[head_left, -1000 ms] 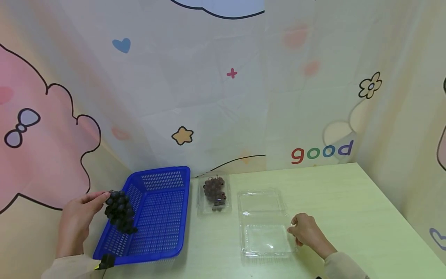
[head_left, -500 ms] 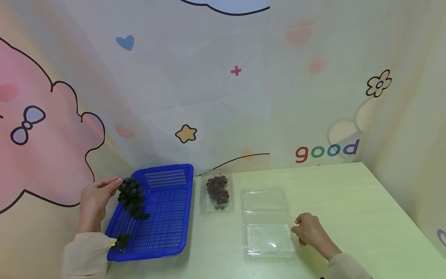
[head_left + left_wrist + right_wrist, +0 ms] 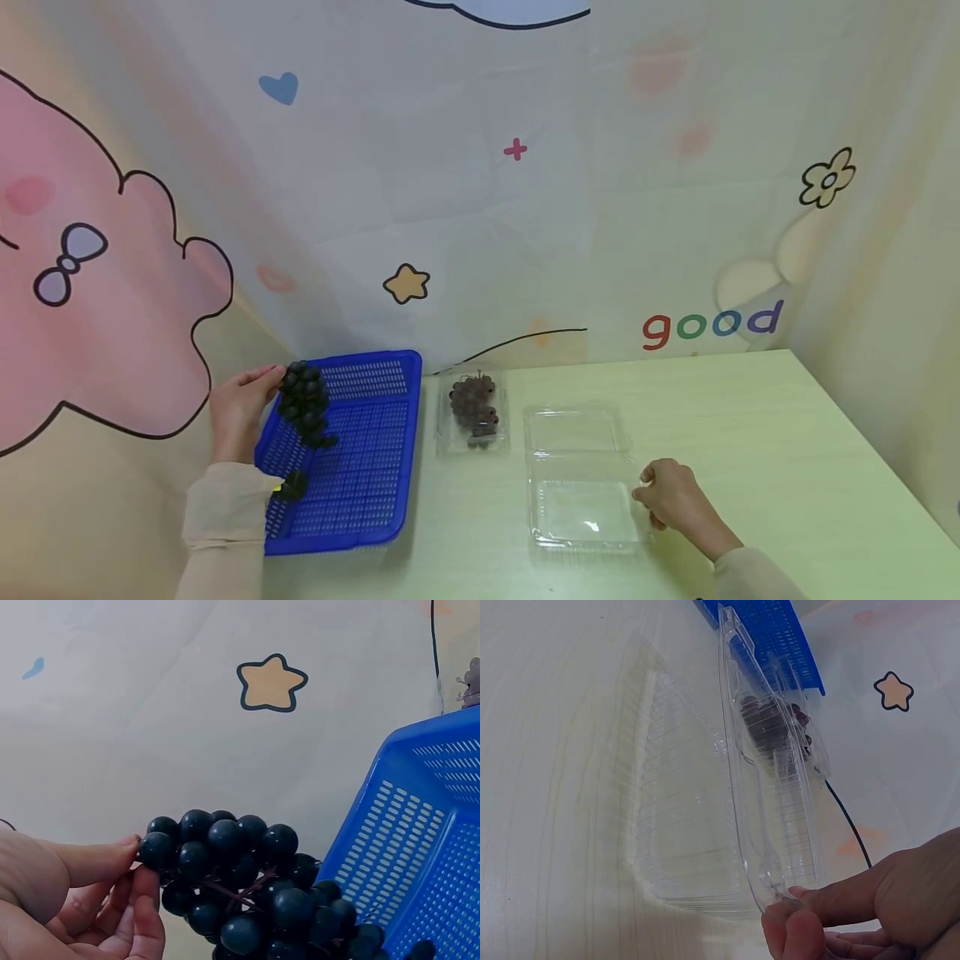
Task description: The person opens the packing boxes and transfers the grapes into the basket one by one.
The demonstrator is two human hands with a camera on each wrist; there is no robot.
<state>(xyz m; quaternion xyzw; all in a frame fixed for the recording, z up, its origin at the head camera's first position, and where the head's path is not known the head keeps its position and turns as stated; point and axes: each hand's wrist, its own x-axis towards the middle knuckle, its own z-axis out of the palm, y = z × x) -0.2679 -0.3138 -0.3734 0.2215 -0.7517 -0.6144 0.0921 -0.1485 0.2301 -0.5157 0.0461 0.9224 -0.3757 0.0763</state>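
My left hand (image 3: 240, 417) pinches a bunch of dark grapes (image 3: 306, 400) by its upper end, thumb against fingertips. The bunch hangs over the left side of a blue plastic basket (image 3: 363, 475). Close up in the left wrist view, the round black grapes (image 3: 229, 838) and some brown stems show. At the right, an unfolded clear plastic clamshell box (image 3: 585, 508) lies on the table with nothing in it. My right hand (image 3: 671, 496) holds the box's right edge; the right wrist view shows thumb and fingers pinching the clear rim (image 3: 761, 877).
Between basket and unfolded box stands another clear box (image 3: 441, 442) containing reddish-dark grapes (image 3: 472, 404). Behind the pale table (image 3: 735, 417) hangs a printed cloth backdrop (image 3: 465, 208). A small black piece (image 3: 291, 485) sits at my left cuff.
My left hand has moved rightward and farther forward, carrying the grapes from the basket's left rim to over its inside. My right hand keeps its hold on the clear box.
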